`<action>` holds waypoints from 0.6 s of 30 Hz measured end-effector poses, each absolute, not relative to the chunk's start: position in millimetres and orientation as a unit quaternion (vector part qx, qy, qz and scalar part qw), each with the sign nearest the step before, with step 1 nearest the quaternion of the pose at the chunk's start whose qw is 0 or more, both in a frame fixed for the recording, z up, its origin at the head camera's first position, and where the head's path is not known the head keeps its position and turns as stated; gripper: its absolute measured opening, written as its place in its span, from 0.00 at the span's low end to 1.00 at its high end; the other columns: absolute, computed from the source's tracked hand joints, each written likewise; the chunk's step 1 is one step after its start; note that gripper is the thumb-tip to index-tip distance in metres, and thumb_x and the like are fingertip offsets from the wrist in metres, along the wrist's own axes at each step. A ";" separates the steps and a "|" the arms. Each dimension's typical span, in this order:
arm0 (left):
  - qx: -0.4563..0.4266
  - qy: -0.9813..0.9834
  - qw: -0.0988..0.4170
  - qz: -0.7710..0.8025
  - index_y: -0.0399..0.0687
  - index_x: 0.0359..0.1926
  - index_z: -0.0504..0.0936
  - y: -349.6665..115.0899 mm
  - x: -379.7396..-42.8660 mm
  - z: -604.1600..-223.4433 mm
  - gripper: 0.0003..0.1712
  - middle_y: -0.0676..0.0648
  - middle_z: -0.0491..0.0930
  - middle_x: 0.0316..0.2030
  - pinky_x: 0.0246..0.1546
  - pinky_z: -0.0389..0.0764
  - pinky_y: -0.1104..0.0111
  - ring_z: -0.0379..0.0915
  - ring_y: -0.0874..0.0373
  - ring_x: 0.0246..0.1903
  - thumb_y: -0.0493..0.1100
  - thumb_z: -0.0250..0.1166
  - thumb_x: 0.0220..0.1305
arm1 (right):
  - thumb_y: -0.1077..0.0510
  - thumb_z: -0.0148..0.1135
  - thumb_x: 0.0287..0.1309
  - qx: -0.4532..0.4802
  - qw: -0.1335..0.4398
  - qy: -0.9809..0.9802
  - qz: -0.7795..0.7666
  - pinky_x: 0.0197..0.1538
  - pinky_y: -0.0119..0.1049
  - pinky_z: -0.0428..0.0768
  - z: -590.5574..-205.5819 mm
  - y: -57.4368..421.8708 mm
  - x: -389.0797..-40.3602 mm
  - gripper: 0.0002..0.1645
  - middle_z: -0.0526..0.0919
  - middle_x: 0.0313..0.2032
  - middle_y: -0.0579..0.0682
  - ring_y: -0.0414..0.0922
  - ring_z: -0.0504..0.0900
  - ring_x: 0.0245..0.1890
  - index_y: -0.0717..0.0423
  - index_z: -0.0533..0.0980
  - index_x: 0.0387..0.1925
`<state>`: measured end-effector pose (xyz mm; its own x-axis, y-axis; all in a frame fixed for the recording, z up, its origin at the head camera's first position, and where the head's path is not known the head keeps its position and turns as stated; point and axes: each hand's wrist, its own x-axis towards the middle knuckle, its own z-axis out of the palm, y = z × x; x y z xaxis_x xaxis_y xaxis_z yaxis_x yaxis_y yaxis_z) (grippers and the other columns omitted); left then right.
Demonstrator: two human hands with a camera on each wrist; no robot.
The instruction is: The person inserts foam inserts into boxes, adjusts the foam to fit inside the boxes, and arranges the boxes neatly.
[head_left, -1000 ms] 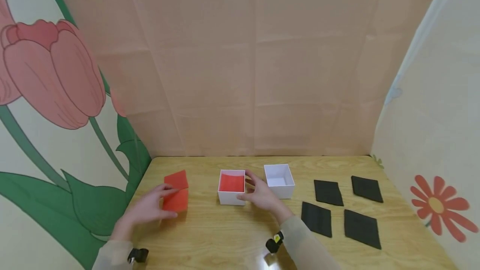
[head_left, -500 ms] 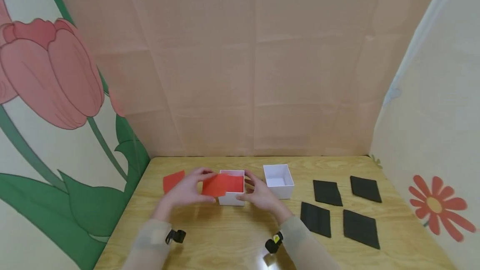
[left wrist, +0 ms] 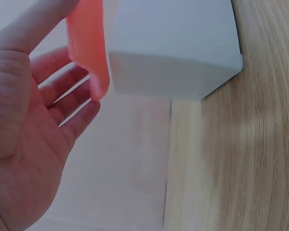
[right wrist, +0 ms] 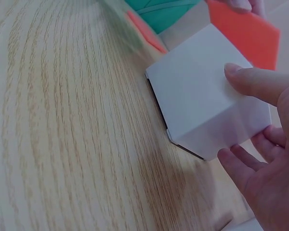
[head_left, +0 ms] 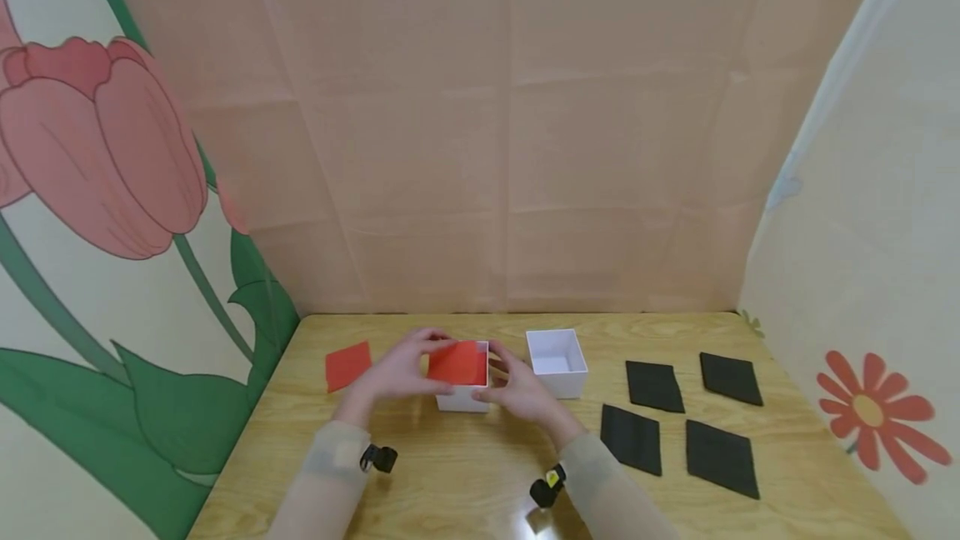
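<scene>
Wood-grain desk [head_left: 450, 482]: the left hand [head_left: 405, 369] pinches a red cloth square [head_left: 452, 363] above the left white box [head_left: 463, 402], which the right hand [head_left: 519, 386] grips; loading seems underway, calling for lowering, then release.

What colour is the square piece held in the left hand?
Red. The square piece in the left hand shows best in the head view.
</scene>
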<state>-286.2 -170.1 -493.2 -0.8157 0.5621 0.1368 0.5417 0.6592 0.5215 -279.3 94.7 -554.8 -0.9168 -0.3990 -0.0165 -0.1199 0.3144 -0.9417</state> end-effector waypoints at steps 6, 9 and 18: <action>0.304 0.914 0.022 0.267 0.64 0.69 0.72 -164.0 -295.2 -498.3 0.50 0.58 0.67 0.66 0.63 0.69 0.49 0.60 0.54 0.66 0.76 0.69 0.46 | 0.45 0.78 0.48 -0.165 0.121 0.802 -0.561 0.65 0.50 0.70 -553.8 94.3 -279.0 0.63 0.62 0.72 0.49 0.56 0.64 0.70 0.42 0.50 0.78; 0.299 0.914 0.025 0.272 0.63 0.69 0.72 -161.4 -296.6 -498.1 0.51 0.58 0.66 0.66 0.63 0.68 0.48 0.60 0.54 0.66 0.76 0.70 0.46 | 0.46 0.78 0.49 -0.170 0.117 0.801 -0.562 0.65 0.50 0.70 -554.5 94.0 -279.4 0.62 0.62 0.72 0.49 0.56 0.64 0.70 0.42 0.50 0.78; 0.307 0.913 0.017 0.269 0.59 0.69 0.72 -151.8 -301.2 -500.2 0.48 0.56 0.67 0.65 0.64 0.67 0.51 0.61 0.54 0.65 0.67 0.75 0.49 | 0.52 0.78 0.50 -0.181 0.112 0.787 -0.580 0.65 0.54 0.69 -556.4 94.3 -279.6 0.62 0.61 0.73 0.53 0.60 0.63 0.70 0.46 0.50 0.78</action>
<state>-301.2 -151.8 -500.2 -0.8106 0.5701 0.1343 0.5517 0.6663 0.5016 -279.6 94.3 -556.4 -0.9096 -0.4142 0.0332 -0.1542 0.2623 -0.9526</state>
